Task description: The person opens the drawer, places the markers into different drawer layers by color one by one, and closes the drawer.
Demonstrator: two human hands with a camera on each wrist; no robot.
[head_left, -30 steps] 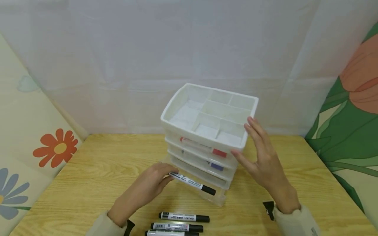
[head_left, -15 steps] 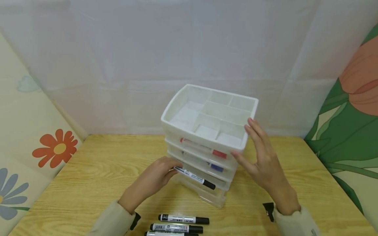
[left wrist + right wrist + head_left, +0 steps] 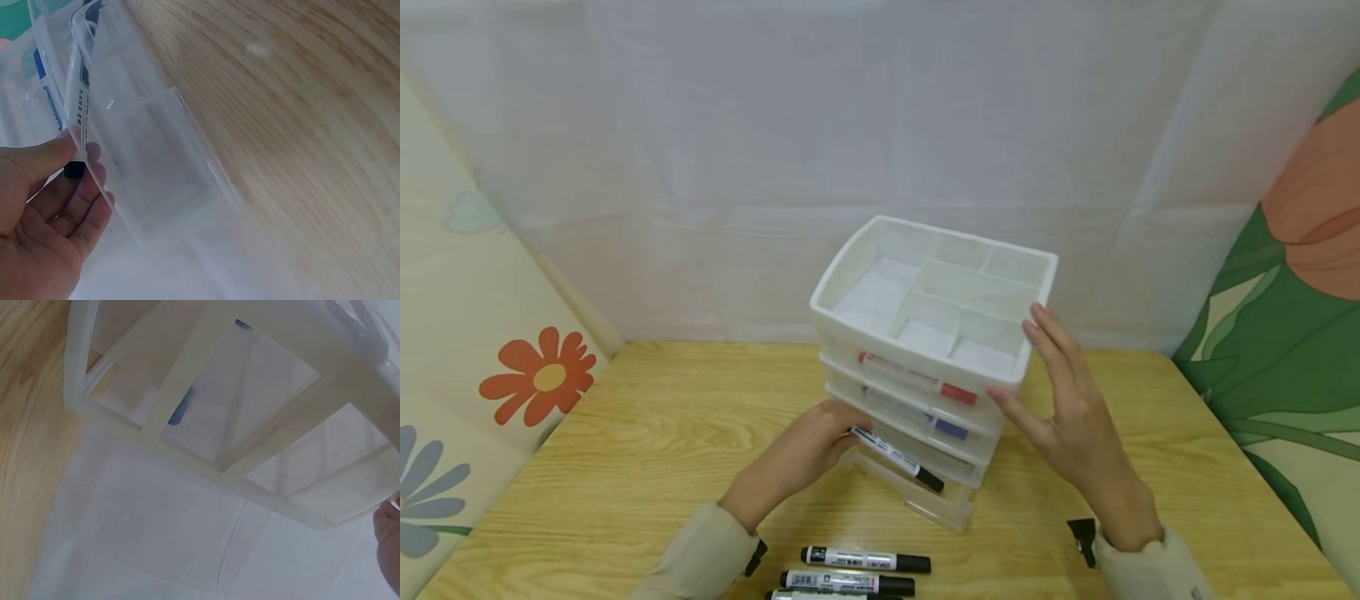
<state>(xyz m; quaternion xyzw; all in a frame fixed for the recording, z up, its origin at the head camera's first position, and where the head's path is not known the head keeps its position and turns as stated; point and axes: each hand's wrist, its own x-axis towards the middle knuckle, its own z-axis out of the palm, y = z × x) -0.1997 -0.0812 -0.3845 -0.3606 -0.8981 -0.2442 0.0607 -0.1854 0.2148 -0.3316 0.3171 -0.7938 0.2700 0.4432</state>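
Observation:
A white plastic drawer organizer with a divided top tray stands on the table. Its clear bottom drawer is pulled out. My left hand pinches a black-capped whiteboard marker by its rear end, over that drawer. In the left wrist view the marker lies along the clear drawer wall, between thumb and fingers. My right hand touches the right side of the top tray with fairly straight fingers, thumb near the front corner. A red marker and a blue-capped marker show through upper drawers.
Several black-capped markers, among them a whiteboard marker, lie in a row near the table's front edge. A white cloth hangs behind the wooden table. Flower-printed panels stand on both sides.
My left hand has moved right and slightly forward, bringing the marker in over the open bottom drawer. My right hand has stayed against the organizer.

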